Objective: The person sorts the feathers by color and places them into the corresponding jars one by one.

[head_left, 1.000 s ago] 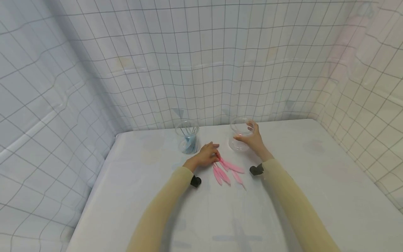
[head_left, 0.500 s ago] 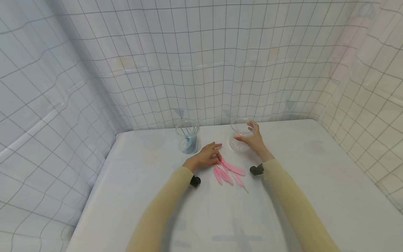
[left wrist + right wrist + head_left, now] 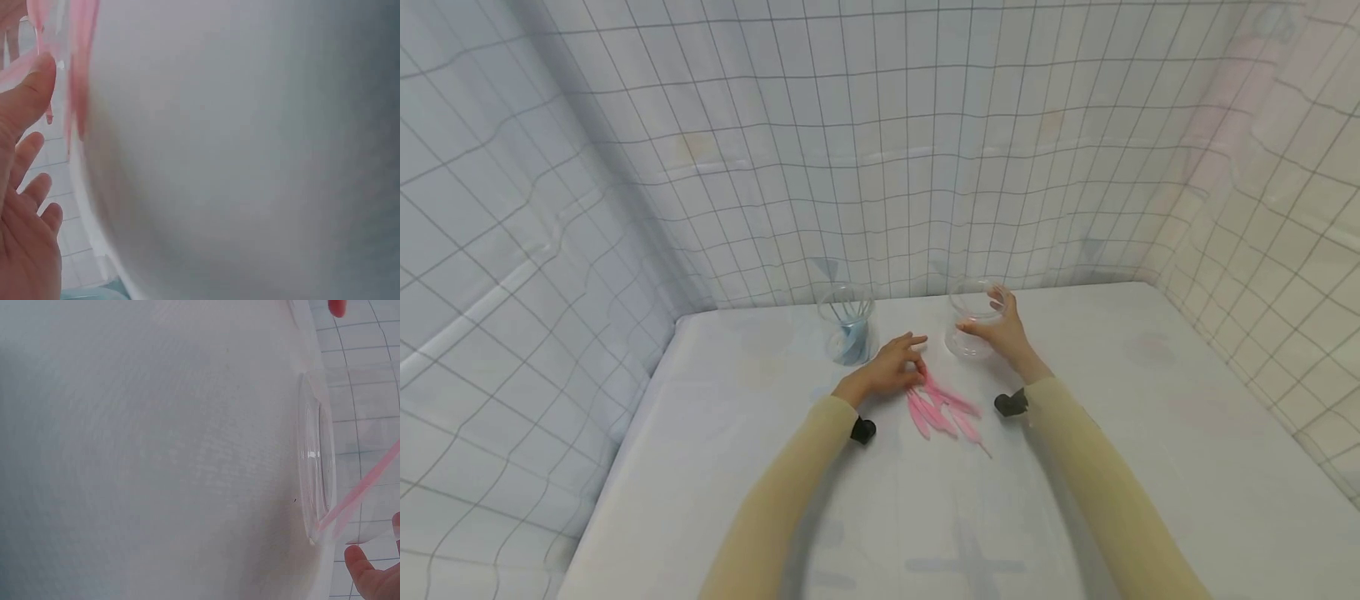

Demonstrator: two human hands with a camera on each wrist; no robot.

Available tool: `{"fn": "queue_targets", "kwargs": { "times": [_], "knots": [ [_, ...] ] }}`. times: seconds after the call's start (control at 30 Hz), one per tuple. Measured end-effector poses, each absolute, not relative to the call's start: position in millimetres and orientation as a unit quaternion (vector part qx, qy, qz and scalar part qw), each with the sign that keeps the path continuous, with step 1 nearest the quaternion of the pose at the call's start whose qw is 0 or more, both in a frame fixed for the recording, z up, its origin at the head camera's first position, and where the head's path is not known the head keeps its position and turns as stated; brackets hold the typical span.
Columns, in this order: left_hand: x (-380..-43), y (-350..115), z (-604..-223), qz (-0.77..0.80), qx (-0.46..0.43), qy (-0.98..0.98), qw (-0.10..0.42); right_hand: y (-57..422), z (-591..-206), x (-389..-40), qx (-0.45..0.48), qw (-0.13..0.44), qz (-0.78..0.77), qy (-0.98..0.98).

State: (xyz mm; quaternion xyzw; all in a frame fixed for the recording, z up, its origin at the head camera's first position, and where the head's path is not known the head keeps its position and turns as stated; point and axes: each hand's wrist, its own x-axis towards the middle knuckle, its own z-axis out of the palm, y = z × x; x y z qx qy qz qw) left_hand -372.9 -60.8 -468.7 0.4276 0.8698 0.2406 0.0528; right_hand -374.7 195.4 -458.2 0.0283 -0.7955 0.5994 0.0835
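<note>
My left hand (image 3: 891, 365) pinches a pink feather (image 3: 952, 401) by its stem end between thumb and finger. Other pink feathers (image 3: 917, 417) are fanned out on the table below it. In the left wrist view, the thumb (image 3: 34, 90) lies against a thin pink stem, while the other fingers stand loosely apart. My right hand (image 3: 1006, 332) grips the side of a clear plastic cup (image 3: 958, 337), thumb in front and fingers behind. The right wrist view has the cup's base (image 3: 315, 462) on the table and a pink feather (image 3: 365, 484) slanting inside.
To the left stands a second clear cup (image 3: 827, 312) with light blue feathers (image 3: 853, 340) in it, stems up. A white cloth covers the table (image 3: 737, 467). Grid-patterned curtains (image 3: 895, 167) hang behind and at both sides.
My left hand has shifted slightly among the pink feathers, and a few of them have moved a little. The right hand and its cup have stayed in place.
</note>
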Motion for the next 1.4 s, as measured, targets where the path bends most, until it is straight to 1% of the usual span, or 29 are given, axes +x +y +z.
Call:
{"fn": "queue_targets", "kwargs": {
  "times": [0.2, 0.37, 0.47, 0.6, 0.73, 0.83, 1.0, 1.23, 1.4],
  "knots": [
    [-375, -60, -441, 0.268, 0.411, 0.871, 0.005, 196, -458, -375, 0.030, 0.084, 0.596, -0.798],
    [-381, -57, -410, 0.267, 0.403, 0.873, -0.062, 197, -459, -373, 0.039, 0.080, 0.599, -0.795],
    [-385, -54, -393, 0.249, 0.384, 0.883, -0.103, 198, -459, -374, 0.051, 0.081, 0.596, -0.797],
    [-391, -49, -372, 0.205, 0.345, 0.905, -0.143, 201, -462, -375, 0.053, 0.073, 0.591, -0.801],
    [-396, -40, -359, 0.156, 0.313, 0.921, -0.171, 201, -464, -374, 0.046, 0.064, 0.598, -0.797],
    [-399, -33, -352, 0.130, 0.307, 0.923, -0.190, 201, -464, -374, 0.044, 0.067, 0.606, -0.792],
    [-402, -21, -349, 0.106, 0.315, 0.921, -0.203, 199, -465, -373, 0.036, 0.071, 0.604, -0.793],
    [-404, -5, -350, 0.087, 0.322, 0.925, -0.183, 199, -463, -373, 0.036, 0.071, 0.605, -0.792],
    [-402, -6, -356, 0.104, 0.317, 0.926, -0.179, 200, -464, -375, 0.045, 0.084, 0.604, -0.791]
  ]
}}
